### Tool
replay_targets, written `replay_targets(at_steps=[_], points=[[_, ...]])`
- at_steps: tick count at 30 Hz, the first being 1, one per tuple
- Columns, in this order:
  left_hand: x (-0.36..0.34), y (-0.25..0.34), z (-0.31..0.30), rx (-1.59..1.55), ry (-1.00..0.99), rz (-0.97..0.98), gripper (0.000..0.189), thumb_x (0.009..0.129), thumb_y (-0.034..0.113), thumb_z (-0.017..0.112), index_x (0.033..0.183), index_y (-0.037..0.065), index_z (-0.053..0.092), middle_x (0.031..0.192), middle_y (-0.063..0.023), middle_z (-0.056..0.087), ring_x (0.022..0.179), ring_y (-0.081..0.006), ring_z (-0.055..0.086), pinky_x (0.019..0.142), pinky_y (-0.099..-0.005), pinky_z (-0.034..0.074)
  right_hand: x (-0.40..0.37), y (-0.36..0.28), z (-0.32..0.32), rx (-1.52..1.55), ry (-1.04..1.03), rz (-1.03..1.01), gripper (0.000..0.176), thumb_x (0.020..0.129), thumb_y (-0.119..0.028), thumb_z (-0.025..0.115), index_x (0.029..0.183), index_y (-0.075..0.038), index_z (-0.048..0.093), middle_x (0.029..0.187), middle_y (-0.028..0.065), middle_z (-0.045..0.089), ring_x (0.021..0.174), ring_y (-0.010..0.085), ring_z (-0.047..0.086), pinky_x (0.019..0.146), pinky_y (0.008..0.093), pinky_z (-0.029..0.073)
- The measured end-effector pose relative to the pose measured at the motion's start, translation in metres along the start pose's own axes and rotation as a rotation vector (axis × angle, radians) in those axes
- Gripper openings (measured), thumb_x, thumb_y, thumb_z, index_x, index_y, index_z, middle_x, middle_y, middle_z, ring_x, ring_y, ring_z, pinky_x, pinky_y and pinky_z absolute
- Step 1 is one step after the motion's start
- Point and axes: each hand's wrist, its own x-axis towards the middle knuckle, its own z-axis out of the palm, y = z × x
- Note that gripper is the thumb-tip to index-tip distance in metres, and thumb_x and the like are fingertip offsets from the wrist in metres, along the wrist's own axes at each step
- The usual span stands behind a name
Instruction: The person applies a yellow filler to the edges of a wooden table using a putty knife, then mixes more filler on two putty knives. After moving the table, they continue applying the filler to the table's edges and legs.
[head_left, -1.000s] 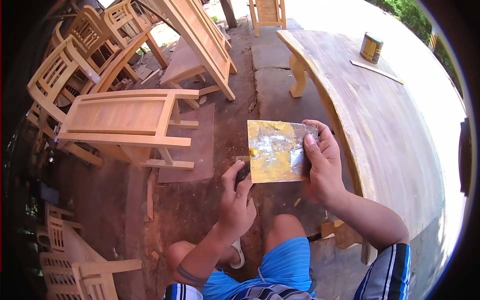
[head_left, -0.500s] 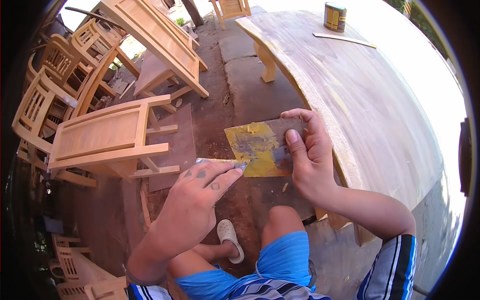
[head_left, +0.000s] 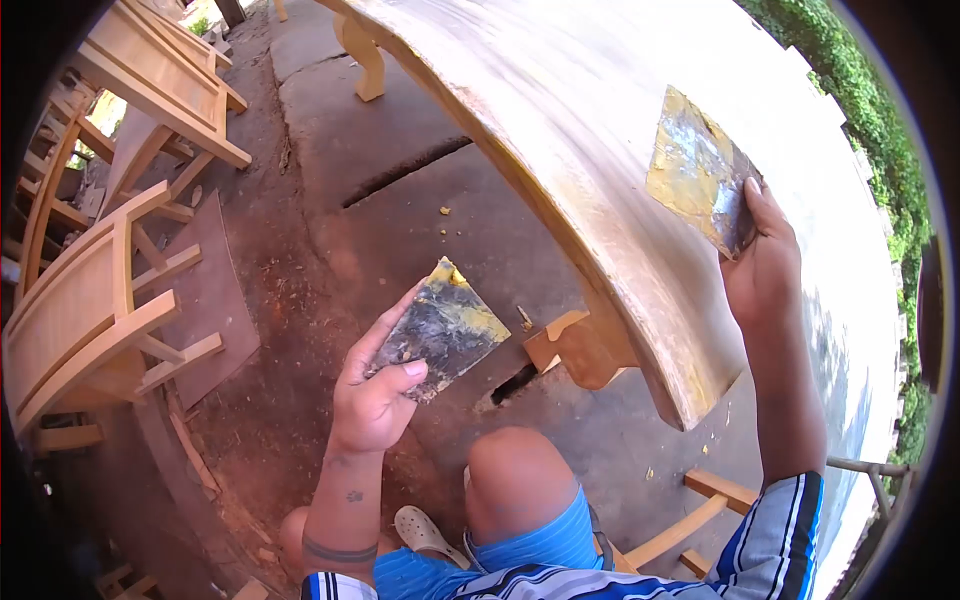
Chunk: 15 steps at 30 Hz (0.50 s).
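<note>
My left hand (head_left: 372, 400) grips a flat square putty spreader (head_left: 455, 328) by its lower corner, thumb on top. Its dark face is streaked with grey and yellow, and a yellow lump clings to the top corner. On the other side, my right hand (head_left: 768, 262) is closed on a second putty spreader (head_left: 692, 165), smeared with yellow and whitish putty. That one is tilted and overlaps the pale wooden tabletop (head_left: 560, 110) in this view. The tabletop's curved edge runs between my two hands.
A carved table leg (head_left: 590, 350) stands under the near end, another (head_left: 362, 62) farther off. Wooden chairs (head_left: 110, 310) crowd the left side. A brown sheet (head_left: 215, 285) lies on the ground there. Wooden bars (head_left: 690, 515) are low at my right.
My hands have moved apart, the right one up over the tabletop with its spreader. The left spreader has turned its broad face into view. My view has shifted right.
</note>
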Motion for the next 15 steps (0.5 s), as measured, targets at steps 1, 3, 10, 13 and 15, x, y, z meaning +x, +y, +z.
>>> replay_targets(at_steps=[1,3,10,13,15], points=[[0.005,-0.021,0.003,0.019,-0.004,0.001,0.066,0.075,-0.008,0.044,0.140,-0.009,0.030,0.135,-0.0204,0.046,0.125,-0.0257,0.047,0.108,-0.0367,0.034,-0.009,-0.001,-0.009,-0.006,0.068,-0.018,0.030,0.100,-0.017,0.041,0.123,0.002,0.047,0.116,0.0110,0.058,0.105,0.0172,0.058,0.096,0.0334,0.045],[0.011,-0.064,0.007,0.126,-0.053,0.045,0.063,0.078,-0.009,0.041,0.140,-0.008,0.033,0.137,-0.0179,0.045,0.127,-0.0222,0.044,0.108,-0.0332,0.031,-0.023,0.004,-0.021,-0.047,0.172,-0.077,0.030,0.100,-0.017,0.042,0.122,0.003,0.048,0.117,0.0126,0.058,0.107,0.0182,0.057,0.097,0.0341,0.045],[0.029,-0.141,0.038,0.673,-0.148,0.820,0.063,0.076,-0.012,0.037,0.138,-0.007,0.036,0.139,-0.0233,0.041,0.131,-0.0335,0.040,0.109,-0.0400,0.030,-0.032,0.015,-0.025,-0.075,0.294,-0.214,0.026,0.097,-0.013,0.046,0.115,0.005,0.049,0.115,0.0151,0.057,0.105,0.0229,0.056,0.100,0.0384,0.041],[0.038,-0.135,0.048,0.690,-0.085,0.903,0.063,0.075,-0.013,0.038,0.137,-0.007,0.038,0.139,-0.0237,0.040,0.130,-0.0348,0.041,0.109,-0.0418,0.031,-0.031,0.016,-0.025,-0.068,0.280,-0.251,0.025,0.097,-0.011,0.044,0.114,0.006,0.048,0.114,0.0163,0.056,0.104,0.0246,0.056,0.100,0.0394,0.041],[0.046,-0.127,0.054,0.723,-0.035,0.888,0.063,0.075,-0.013,0.040,0.137,-0.006,0.039,0.137,-0.0238,0.042,0.129,-0.0355,0.042,0.108,-0.0431,0.032,-0.027,0.016,-0.028,-0.070,0.252,-0.264,0.025,0.097,-0.011,0.044,0.114,0.006,0.048,0.113,0.0162,0.056,0.104,0.0246,0.056,0.100,0.0395,0.042]])
